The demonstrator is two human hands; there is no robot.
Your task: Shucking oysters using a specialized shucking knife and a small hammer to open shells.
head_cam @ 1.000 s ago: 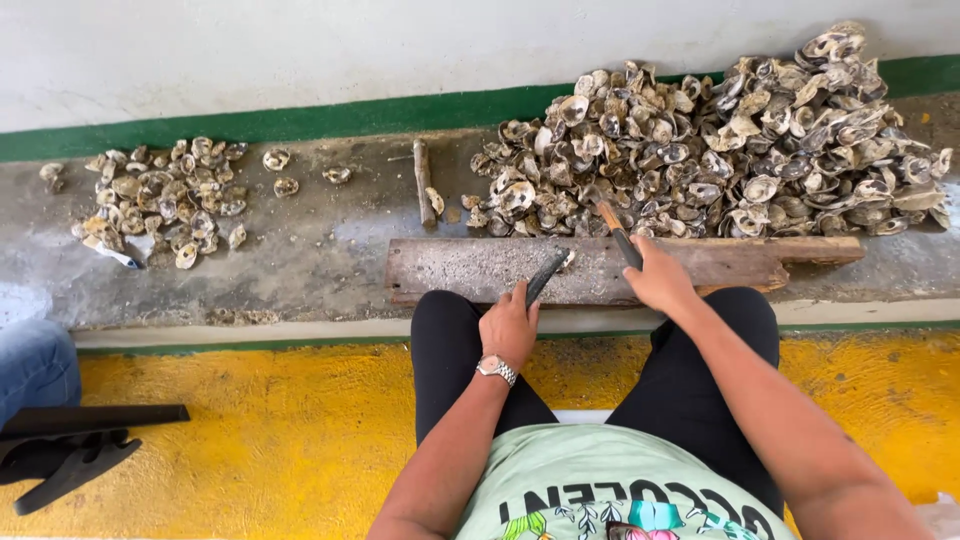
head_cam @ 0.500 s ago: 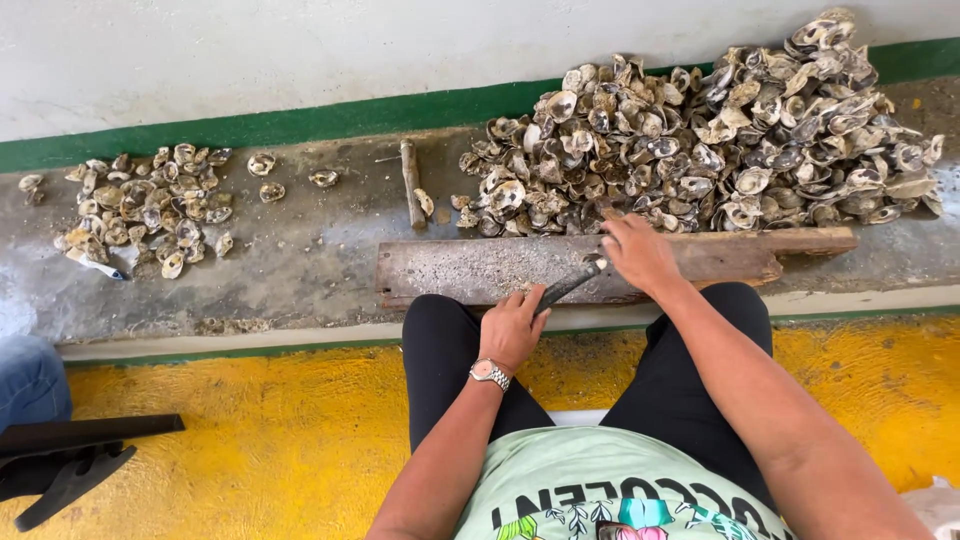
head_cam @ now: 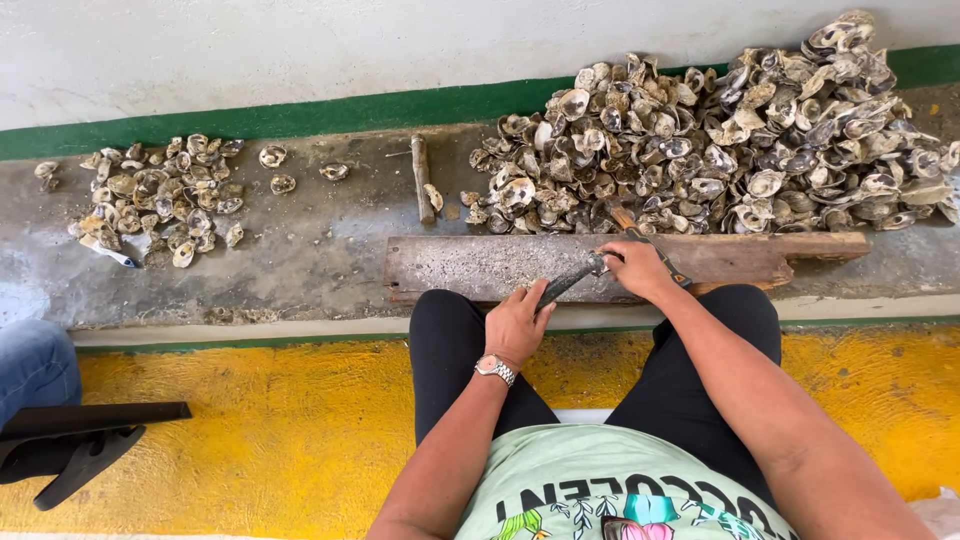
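Note:
I sit facing a weathered wooden board that lies on a concrete ledge. My left hand, with a wristwatch, grips a dark metal tool that slants up to the right over the board. Its tip meets my right hand. That hand is closed around a wooden-handled tool, whose handle sticks out toward a big heap of oyster shells just behind the board. Whether a shell sits between my hands is hidden.
A smaller pile of shells lies at the far left of the ledge. A short stick rests between the piles. A green-striped wall runs behind. The floor is yellow. Another person's jeans-clad leg and a dark object are at lower left.
Both hands came together over the board. My right hand drew down and left to the tip of the dark tool, and the view shifted slightly.

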